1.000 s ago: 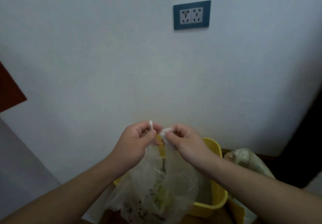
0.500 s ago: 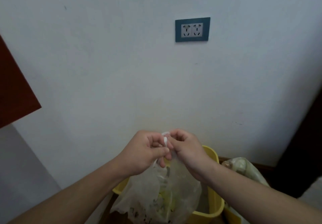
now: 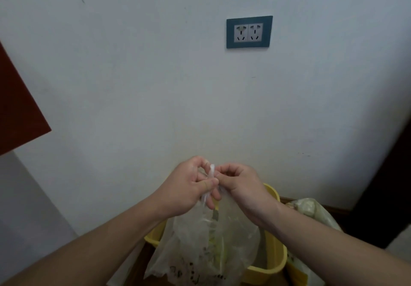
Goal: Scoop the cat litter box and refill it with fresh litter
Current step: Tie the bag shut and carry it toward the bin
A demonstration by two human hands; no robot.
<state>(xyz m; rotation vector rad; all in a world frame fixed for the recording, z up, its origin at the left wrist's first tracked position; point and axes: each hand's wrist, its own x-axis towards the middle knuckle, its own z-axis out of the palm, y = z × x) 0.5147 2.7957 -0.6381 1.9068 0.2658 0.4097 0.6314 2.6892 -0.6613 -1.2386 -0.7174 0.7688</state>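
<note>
Knotting stage: your left hand (image 3: 189, 187) and right hand (image 3: 242, 190), apart a second ago, now pinch the twisted handles of the plastic bag (image 3: 200, 248) together above the yellow bin (image 3: 274, 261), probably sealing scooped waste.

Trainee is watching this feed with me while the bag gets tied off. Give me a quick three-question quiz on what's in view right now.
1. True or false: the left hand and right hand both pinch the twisted top of the clear plastic bag.
2. Which container shows behind the bag? A) yellow tub B) blue bucket C) cardboard box
3. Fill in: the blue-framed fitting on the wall above the hands is a double ____.

Key: 1 true; 2 A; 3 socket.
</note>
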